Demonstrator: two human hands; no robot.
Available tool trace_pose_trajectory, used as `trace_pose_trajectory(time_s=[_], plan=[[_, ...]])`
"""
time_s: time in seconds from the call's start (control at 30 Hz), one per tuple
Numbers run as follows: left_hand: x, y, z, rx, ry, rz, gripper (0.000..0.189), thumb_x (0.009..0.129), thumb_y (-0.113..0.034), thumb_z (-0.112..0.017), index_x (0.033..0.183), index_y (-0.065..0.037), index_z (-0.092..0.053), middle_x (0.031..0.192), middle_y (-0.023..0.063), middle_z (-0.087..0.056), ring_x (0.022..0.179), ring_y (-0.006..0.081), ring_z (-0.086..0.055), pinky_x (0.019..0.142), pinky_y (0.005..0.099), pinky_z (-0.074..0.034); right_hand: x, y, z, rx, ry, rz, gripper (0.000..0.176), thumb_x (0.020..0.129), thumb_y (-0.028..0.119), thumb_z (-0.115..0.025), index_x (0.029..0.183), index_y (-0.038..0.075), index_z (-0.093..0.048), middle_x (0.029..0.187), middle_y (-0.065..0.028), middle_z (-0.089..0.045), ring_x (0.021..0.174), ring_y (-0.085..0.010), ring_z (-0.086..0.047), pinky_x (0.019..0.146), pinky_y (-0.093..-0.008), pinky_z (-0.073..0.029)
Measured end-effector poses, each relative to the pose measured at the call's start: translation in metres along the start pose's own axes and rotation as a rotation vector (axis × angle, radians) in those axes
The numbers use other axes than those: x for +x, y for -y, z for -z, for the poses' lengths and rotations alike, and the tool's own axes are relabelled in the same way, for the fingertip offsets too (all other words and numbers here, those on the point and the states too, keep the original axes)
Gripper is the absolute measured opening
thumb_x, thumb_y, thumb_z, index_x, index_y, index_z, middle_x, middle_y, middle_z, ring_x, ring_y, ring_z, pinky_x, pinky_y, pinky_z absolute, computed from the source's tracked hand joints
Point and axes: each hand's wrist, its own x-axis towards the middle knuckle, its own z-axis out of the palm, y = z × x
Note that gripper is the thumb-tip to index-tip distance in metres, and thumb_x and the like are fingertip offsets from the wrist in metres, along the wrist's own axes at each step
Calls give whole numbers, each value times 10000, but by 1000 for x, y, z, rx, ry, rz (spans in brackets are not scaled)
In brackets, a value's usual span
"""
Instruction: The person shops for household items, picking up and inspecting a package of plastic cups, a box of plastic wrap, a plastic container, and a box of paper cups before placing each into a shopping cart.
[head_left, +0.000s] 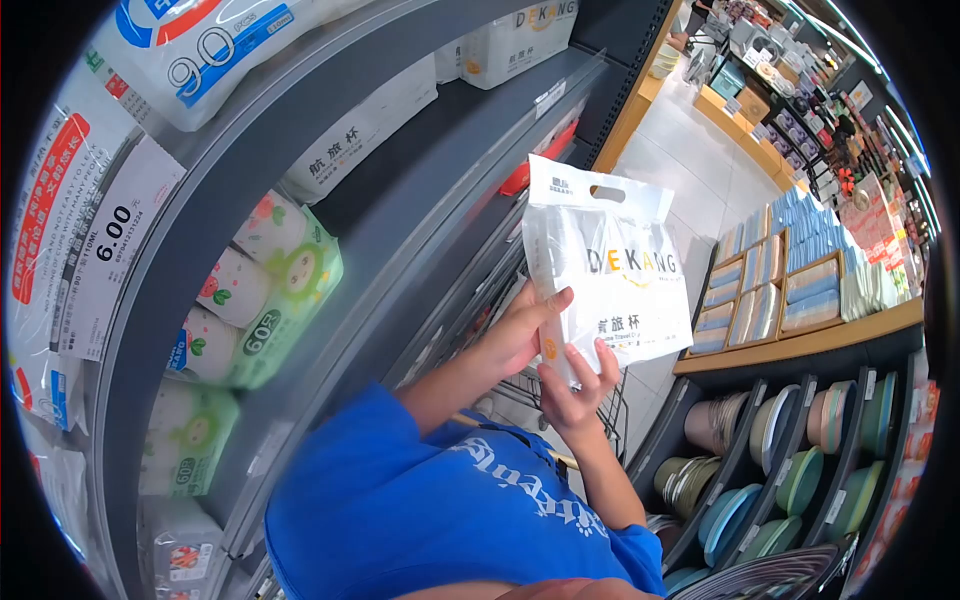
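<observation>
A white plastic pack of travel cups, printed "DEKANG" and with a cut-out carry handle at its top, is held up in front of me. My left hand grips its left side, with the thumb lying on the front and the other fingers mostly hidden. At the lower left corner, my right hand supports the pack from below, its fingers curled against the front. The pack tilts slightly, and its contents cannot be made out through the bag.
Left of me are dark shelves holding similar white packs, green-wrapped paper cups and a price tag. On the right, a wood-edged display carries blue packs above slots of bowls and plates. A wire cart shows behind my hands.
</observation>
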Motion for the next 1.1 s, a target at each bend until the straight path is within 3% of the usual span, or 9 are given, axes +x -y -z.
trace_pose_trajectory(time_s=[0.17, 0.2, 0.33, 0.47, 0.57, 0.6, 0.7, 0.83, 1.1], plan=[[7, -7, -3, 132, -26, -99, 688, 897, -148, -697, 1464, 22, -346, 1366, 178, -544, 1254, 255, -560, 1069, 429, -458, -7, 4, -3, 34, 113, -4, 311, 660, 67, -747, 951, 174, -757, 1396, -71, -540, 1341, -419, -419, 1065, -542, -384], [5, -16, -12, 198, -80, -167, 748, 803, -120, -751, 1432, 32, -376, 1326, 178, -567, 1197, 262, -596, 1030, 410, -482, -8, 5, -2, 67, 140, -11, 306, 657, 54, -769, 942, 165, -756, 1393, -89, -535, 1349, -430, -406, 1077, -553, -376], [10, -42, -16, 768, -85, -656, 851, 671, -61, -835, 1406, 12, -411, 1289, 167, -582, 1170, 262, -596, 1003, 366, -473, -14, 7, -2, 248, 165, -193, 350, 709, 16, -790, 1045, 74, -712, 1419, -209, -478, 1334, -451, -435, 1089, -524, -397], [8, -90, -26, 1479, -205, -1249, 806, 622, -77, -828, 1358, -68, -500, 1261, 135, -597, 1148, 331, -585, 1036, 454, -372, -25, 1, 1, 308, 183, -302, 361, 756, -37, -748, 1102, 26, -664, 1389, -246, -478, 1226, -418, -551, 1022, -485, -470], [-2, -112, -25, 1852, -420, -1303, 827, 614, -62, -862, 1358, -62, -500, 1227, 128, -629, 1180, 325, -576, 1034, 456, -392, -23, -2, 3, 335, 174, -321, 343, 770, -63, -721, 1095, 18, -651, 1350, -226, -509, 1139, -356, -617, 971, -456, -504], [-4, -114, -23, 1752, -496, -1273, 753, 623, 2, -733, 1340, -127, -543, 1288, 86, -601, 1214, 292, -544, 1091, 460, -274, -24, -4, 4, 347, 179, -324, 340, 770, -64, -720, 1093, 18, -649, 1344, -223, -514, 1129, -350, -621, 967, -454, -504], [-14, -132, -18, 1664, -608, -1220, 825, 606, -52, -875, 1349, -65, -518, 1254, 136, -627, 1161, 309, -589, 1017, 428, -426, -21, -4, 1, 351, 159, -325, 312, 768, -64, -717, 1063, 18, -657, 1292, -211, -568, 1044, -328, -665, 896, -425, -547], [-15, -138, -23, 1284, -611, -1095, 780, 652, 28, -841, 1362, -53, -527, 1302, 144, -605, 1171, 263, -597, 987, 392, -472, -22, -9, 0, 381, 173, -319, 308, 767, -75, -710, 1057, 13, -653, 1281, -202, -574, 1002, -311, -676, 861, -417, -554], [-12, -139, -17, 1740, -847, -1220, 704, 661, 0, -788, 1320, -161, -599, 1298, 61, -604, 1255, 269, -503, 1087, 433, -228, -27, -16, 9, 385, 189, -366, 298, 769, -87, -704, 1049, -5, -642, 1206, -188, -605, 876, -283, -685, 773, -387, -558]])
